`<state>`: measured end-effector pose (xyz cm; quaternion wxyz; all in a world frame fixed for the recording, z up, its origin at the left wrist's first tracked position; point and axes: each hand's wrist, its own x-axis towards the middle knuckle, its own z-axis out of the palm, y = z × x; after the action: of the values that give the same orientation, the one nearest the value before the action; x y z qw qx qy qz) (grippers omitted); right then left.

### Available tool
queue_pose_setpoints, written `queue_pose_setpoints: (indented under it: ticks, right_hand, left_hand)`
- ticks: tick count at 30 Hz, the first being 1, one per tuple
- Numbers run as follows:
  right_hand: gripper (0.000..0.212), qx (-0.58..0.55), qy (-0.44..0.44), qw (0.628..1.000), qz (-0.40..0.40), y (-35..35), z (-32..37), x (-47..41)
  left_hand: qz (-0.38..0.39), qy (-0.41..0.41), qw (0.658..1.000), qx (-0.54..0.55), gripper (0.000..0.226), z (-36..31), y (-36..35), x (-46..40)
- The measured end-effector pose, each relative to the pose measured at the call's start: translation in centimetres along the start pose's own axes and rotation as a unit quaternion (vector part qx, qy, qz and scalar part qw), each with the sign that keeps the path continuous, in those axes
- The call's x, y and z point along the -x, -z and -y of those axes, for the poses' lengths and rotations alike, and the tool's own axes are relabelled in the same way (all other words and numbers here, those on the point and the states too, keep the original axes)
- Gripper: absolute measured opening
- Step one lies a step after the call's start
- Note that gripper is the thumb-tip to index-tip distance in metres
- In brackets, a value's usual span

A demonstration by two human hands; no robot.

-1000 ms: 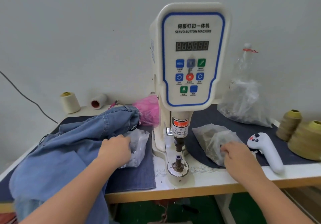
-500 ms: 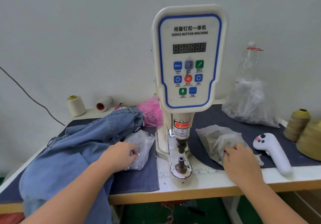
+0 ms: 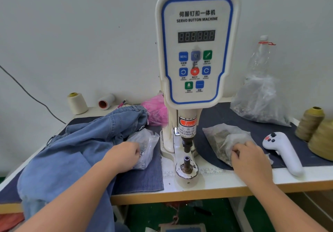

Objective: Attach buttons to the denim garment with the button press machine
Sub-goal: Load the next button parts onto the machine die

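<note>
The white servo button machine (image 3: 195, 51) stands mid-table, its press head (image 3: 187, 142) raised over the bare lower die (image 3: 186, 161). A light blue denim garment (image 3: 72, 152) lies heaped on the left, hanging over the front edge. My left hand (image 3: 124, 157) rests on the denim with fingers curled at a clear bag of buttons (image 3: 146, 143), pinching a small metal button (image 3: 141, 153). My right hand (image 3: 251, 158) has curled fingertips in the crumpled bag of button parts (image 3: 223, 138) right of the machine; whatever they hold is hidden.
A white handheld controller (image 3: 282, 152) lies right of my right hand. Olive thread cones (image 3: 311, 123) stand at the far right. A large plastic bag with a bottle (image 3: 259, 102) and a pink bag (image 3: 155, 111) sit behind. Two spools (image 3: 77, 103) stand back left.
My left hand has slid slightly right to the bag's mouth, a small metal piece now at its fingertips. My right hand has curled further into the right bag.
</note>
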<state>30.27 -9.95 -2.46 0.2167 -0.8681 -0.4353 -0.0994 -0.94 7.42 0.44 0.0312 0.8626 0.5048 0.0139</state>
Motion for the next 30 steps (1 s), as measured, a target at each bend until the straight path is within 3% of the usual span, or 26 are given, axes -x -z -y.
queue_pose_setpoints:
  ticks: [10, 15, 22, 26, 30]
  right_hand:
    - [0.019, -0.009, 0.004, 1.0, 0.02, -0.3, -0.2, -0.2]
    - [0.015, -0.028, 0.006, 0.998, 0.048, -0.2, -0.4, -0.4]
    - [0.017, -0.028, 0.015, 0.999, 0.028, -0.4, -0.4, -0.2]
    - [0.018, -0.011, 0.019, 0.999, 0.029, -0.4, -0.3, -0.2]
    - [0.017, -0.009, 0.02, 0.999, 0.03, -0.3, -0.4, -0.2]
  left_hand:
    - [0.01, 0.002, 0.996, 0.088, 0.01, -0.2, 0.6, 0.2]
    - [-0.01, 0.028, 0.996, 0.089, 0.014, -0.4, 0.3, 0.3]
    - [-0.066, 0.053, 0.988, 0.125, 0.014, -0.6, 0.1, 0.3]
    - [-0.148, 0.063, 0.964, 0.21, 0.018, -0.6, 0.5, 0.4]
    - [-0.155, 0.067, 0.917, 0.363, 0.018, -2.0, 1.4, 0.8]
